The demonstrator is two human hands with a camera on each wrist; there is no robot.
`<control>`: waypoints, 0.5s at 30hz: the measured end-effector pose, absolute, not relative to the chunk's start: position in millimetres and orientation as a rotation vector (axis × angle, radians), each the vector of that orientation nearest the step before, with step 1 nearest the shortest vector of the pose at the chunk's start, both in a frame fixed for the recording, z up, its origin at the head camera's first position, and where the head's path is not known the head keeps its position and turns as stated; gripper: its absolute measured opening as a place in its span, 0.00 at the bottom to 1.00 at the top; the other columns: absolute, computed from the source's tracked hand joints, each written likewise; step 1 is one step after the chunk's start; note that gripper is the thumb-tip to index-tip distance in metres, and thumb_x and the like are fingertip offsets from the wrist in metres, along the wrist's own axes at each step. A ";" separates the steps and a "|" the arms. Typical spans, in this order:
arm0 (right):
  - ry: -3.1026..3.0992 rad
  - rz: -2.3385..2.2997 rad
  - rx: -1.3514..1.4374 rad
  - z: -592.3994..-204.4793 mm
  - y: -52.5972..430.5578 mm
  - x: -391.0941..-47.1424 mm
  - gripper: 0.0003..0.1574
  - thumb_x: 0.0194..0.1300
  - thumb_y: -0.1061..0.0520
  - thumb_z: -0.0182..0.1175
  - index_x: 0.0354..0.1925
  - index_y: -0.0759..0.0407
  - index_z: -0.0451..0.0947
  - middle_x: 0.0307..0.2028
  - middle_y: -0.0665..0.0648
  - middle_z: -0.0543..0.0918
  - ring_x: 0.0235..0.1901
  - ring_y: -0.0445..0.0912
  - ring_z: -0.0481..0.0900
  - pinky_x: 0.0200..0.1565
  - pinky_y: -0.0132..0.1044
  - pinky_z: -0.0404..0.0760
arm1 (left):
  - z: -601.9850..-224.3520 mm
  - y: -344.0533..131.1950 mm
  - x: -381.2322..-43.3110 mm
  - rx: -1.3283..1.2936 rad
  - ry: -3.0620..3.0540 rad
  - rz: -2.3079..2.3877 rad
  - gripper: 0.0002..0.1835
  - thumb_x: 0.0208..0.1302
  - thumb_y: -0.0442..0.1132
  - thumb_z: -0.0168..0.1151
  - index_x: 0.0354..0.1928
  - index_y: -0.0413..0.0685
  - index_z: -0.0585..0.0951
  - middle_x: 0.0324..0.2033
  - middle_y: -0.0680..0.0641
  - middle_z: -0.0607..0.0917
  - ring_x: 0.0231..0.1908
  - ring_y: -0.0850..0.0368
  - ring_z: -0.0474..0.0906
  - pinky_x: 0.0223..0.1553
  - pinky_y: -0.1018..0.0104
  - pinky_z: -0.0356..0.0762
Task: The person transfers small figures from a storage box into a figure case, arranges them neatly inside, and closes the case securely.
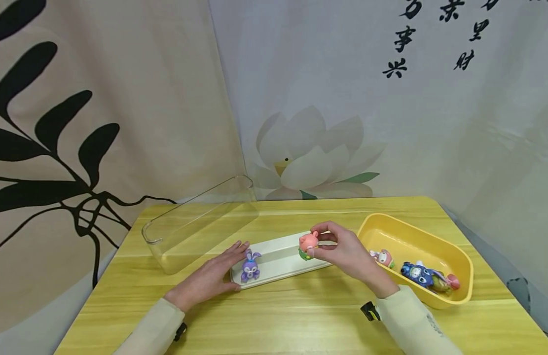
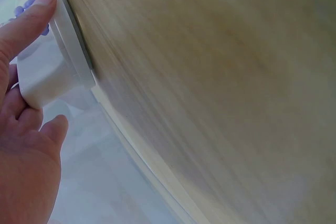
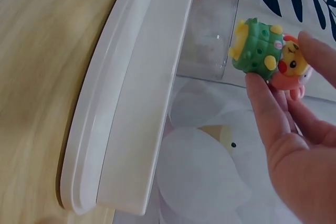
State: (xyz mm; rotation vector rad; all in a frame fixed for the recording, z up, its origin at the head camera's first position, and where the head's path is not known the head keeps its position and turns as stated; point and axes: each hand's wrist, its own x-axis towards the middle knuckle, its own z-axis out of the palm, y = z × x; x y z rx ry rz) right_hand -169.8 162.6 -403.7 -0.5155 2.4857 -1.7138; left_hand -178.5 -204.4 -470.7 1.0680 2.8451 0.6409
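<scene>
A pink-and-green toy figurine (image 1: 308, 242) is pinched between the thumb and fingers of my right hand (image 1: 351, 254), over the right part of a white stepped stand (image 1: 278, 257). The right wrist view shows the figurine's green base (image 3: 257, 48) with yellow knobs and a small yellow face beside it. My left hand (image 1: 207, 278) holds the stand's left end, thumb at the front edge and fingers toward the back. Close to those fingers, a purple rabbit figurine (image 1: 250, 267) is upright on the stand. In the left wrist view, the thumb partly hides the rabbit.
A yellow tray (image 1: 466, 268) at the right holds several figurines, among them a blue one (image 1: 417, 274) and a pink one (image 1: 382, 257). At the back left of the wooden table (image 1: 300, 315) is a clear plastic cover (image 1: 198, 222). Printed curtains hang behind the table.
</scene>
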 end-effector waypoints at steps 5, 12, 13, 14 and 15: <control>2.505 -1.675 -0.583 -408.0 152.4 -171.0 0.37 0.62 0.50 0.76 0.66 0.58 0.77 0.59 0.60 0.81 0.56 0.52 0.83 0.49 0.33 0.88 | -469.9 -204.7 -178.2 1.073 2.843 0.646 0.50 0.57 0.43 0.79 0.79 0.43 0.63 0.80 0.45 0.57 0.79 0.46 0.51 0.75 0.45 0.58; 2.482 -1.665 -0.695 -414.0 135.8 -171.8 0.27 0.62 0.55 0.76 0.57 0.60 0.81 0.51 0.56 0.82 0.53 0.51 0.84 0.49 0.34 0.88 | -469.9 -205.5 -177.7 1.074 2.848 0.659 0.50 0.56 0.42 0.80 0.79 0.43 0.64 0.80 0.45 0.58 0.79 0.46 0.51 0.75 0.45 0.59; 2.476 -1.665 -0.699 -415.5 133.4 -171.9 0.26 0.62 0.56 0.76 0.56 0.60 0.82 0.50 0.55 0.82 0.52 0.51 0.84 0.49 0.34 0.88 | -469.9 -205.4 -177.6 1.073 2.846 0.662 0.50 0.56 0.42 0.79 0.79 0.43 0.64 0.80 0.45 0.58 0.79 0.46 0.51 0.75 0.45 0.60; 2.469 -1.665 -0.698 -417.3 131.1 -172.1 0.25 0.61 0.56 0.76 0.55 0.59 0.82 0.50 0.55 0.82 0.52 0.51 0.85 0.48 0.34 0.89 | -470.0 -205.4 -177.6 1.070 2.844 0.663 0.50 0.56 0.42 0.79 0.79 0.44 0.64 0.80 0.46 0.57 0.79 0.46 0.51 0.75 0.45 0.60; 2.465 -1.659 -0.696 -419.1 128.6 -172.3 0.24 0.61 0.56 0.76 0.54 0.58 0.82 0.50 0.54 0.82 0.51 0.50 0.85 0.48 0.33 0.88 | -470.1 -205.3 -177.5 1.065 2.841 0.662 0.50 0.57 0.42 0.79 0.79 0.44 0.64 0.80 0.46 0.57 0.79 0.46 0.51 0.75 0.46 0.60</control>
